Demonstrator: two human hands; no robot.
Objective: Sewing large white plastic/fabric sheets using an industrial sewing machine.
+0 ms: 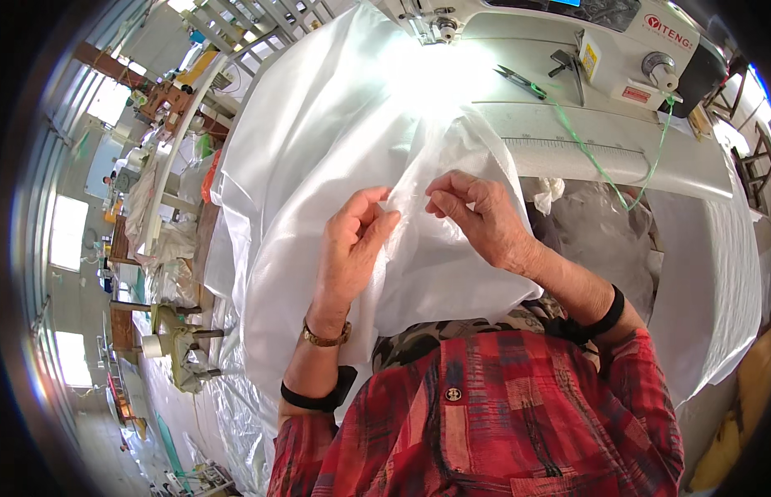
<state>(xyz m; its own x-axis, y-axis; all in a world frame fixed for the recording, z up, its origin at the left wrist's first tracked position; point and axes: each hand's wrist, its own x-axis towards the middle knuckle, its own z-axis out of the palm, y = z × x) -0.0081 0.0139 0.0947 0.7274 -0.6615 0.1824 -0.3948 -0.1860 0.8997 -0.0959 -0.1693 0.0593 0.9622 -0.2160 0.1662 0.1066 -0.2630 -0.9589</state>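
Observation:
A large sheet of thin white fabric [311, 166] hangs from the lit sewing area down over my lap, gathered in folds toward the needle end. My left hand [356, 240] pinches a raised fold of it between thumb and fingers. Just to the right, my right hand [485, 217] hovers in front of the fabric with fingers curled and the thumb pressed against the index finger. Whatever lies between those fingertips is too small to make out. Above both hands is the needle and presser foot end of a sewing machine [442, 30], its surroundings washed out by bright light.
Thread snips [522, 82] lie on the machine bed, tied by a green cord [586, 151] to the machine. A ruler strip [576, 149] runs along the front edge. More white material [700, 273] drapes at right. A stool [180, 346] and cluttered benches stand at left.

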